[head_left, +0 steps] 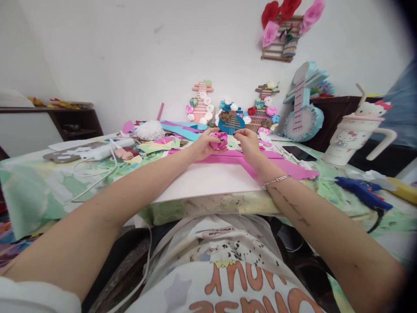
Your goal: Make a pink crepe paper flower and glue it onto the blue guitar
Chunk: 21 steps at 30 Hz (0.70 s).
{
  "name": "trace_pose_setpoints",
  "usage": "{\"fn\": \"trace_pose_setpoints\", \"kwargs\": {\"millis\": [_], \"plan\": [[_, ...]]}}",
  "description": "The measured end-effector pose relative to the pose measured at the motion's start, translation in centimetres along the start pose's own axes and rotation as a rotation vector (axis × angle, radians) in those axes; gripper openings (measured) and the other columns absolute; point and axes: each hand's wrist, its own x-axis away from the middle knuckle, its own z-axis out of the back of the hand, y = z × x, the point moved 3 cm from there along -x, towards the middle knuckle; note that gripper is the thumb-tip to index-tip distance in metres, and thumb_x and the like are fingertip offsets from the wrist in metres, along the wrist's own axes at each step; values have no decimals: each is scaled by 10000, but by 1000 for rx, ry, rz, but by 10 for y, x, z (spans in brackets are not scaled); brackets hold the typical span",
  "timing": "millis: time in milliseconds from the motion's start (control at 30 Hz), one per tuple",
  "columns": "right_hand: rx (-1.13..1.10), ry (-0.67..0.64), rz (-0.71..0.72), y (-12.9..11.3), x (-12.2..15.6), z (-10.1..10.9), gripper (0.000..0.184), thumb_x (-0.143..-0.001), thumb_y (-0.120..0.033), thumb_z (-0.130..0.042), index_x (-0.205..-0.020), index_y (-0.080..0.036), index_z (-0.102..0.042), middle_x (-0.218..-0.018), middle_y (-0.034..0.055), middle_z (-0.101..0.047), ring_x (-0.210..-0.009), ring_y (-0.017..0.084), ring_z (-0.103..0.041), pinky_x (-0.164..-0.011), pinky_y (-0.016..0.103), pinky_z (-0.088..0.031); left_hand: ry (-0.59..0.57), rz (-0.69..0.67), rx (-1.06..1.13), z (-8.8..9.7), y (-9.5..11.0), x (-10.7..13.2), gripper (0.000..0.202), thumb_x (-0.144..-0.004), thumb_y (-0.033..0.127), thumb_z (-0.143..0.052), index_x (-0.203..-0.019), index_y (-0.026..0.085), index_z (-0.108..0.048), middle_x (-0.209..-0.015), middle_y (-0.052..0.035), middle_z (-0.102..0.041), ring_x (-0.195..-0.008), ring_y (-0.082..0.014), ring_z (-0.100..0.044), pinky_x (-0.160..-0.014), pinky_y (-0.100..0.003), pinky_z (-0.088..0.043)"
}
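A pink paper flower [219, 141] sits in my left hand [208, 144], with the fingers closed around it above the table. Just right of the flower, and apart from it, my right hand [249, 144] is pinched, thumb against fingertips. Whatever that pinch may hold is too small to make out. Beneath both hands lie pink paper strips [228, 157] and a larger pink paper sheet [280, 168]. A white board [202, 178] lies under them at the table's front edge.
Several flower-trimmed paper instruments, one a blue lute shape [232, 124], stand against the wall. A phone [299, 153], a white tumbler [348, 139] and a blue glue gun [361, 190] are on the right. Leftward are a power strip [112, 148] with cables and white shredded paper [149, 130].
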Motion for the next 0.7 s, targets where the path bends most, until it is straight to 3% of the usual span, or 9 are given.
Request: {"fn": "trace_pose_setpoints", "kwargs": {"millis": [100, 133, 200, 300, 433, 533, 633, 700], "plan": [[-53, -116, -150, -2, -1, -4, 146, -720, -323, -613, -795, -228, -531, -855, 2, -582, -768, 166, -549, -704, 335, -470, 10, 29, -7, 2, -2, -7, 208, -784, 232, -671, -952, 171, -563, -828, -40, -671, -735, -178, -663, -789, -424, -532], [-67, -170, -188, -4, -1, -7, 166, -741, -357, -617, -818, -235, -535, -875, 11, -597, -761, 169, -562, -692, 340, -484, 27, 60, -18, 4, -4, -9, 212, -819, 334, -649, -921, 161, -580, -795, -52, -675, -714, -187, -666, -743, -393, -539], [-113, -287, -271, -7, 2, -15, 205, -797, -429, -596, -880, -246, -553, -896, 32, -620, -756, 181, -589, -682, 358, -512, 96, 128, -49, 8, -7, -13, 359, -860, 507, -558, -873, 152, -607, -736, -67, -680, -654, -196, -664, -637, -336, -536], [-236, -445, -432, -7, 5, -27, 329, -884, -543, -480, -1003, -254, -582, -917, 54, -638, -755, 194, -613, -664, 362, -535, 205, 188, -109, 15, -9, -16, 517, -885, 628, -407, -814, 163, -621, -671, -66, -676, -557, -188, -643, -512, -294, -506], [-385, -502, -522, -2, 5, -45, 535, -927, -637, -274, -1140, -244, -566, -951, 71, -680, -778, 207, -650, -665, 359, -547, 258, 218, -131, 18, -10, -18, 628, -864, 714, -312, -816, 175, -632, -568, -47, -635, -474, -183, -609, -441, -276, -472], [-308, -489, -410, 4, 5, -57, 648, -921, -669, -192, -1185, -212, -567, -953, 97, -706, -838, 237, -674, -739, 413, -557, 349, 228, -74, 20, -10, -18, 657, -841, 748, -316, -881, 176, -638, -591, -47, -647, -513, -192, -632, -462, -277, -484], [-66, -464, -60, 6, 8, -67, 666, -900, -696, -254, -1183, -208, -606, -1048, 108, -706, -1022, 269, -648, -919, 468, -504, 419, 212, -31, 24, -11, -20, 664, -825, 769, -321, -936, 189, -625, -621, -41, -653, -561, -197, -649, -471, -265, -477], [63, -455, 170, 5, 13, -71, 651, -864, -714, -354, -1165, -210, -636, -1222, 108, -649, -1240, 284, -525, -1086, 467, -367, 459, 199, -4, 30, -13, -23, 660, -811, 784, -327, -938, 203, -614, -620, -32, -642, -576, -196, -646, -455, -251, -451]]}}
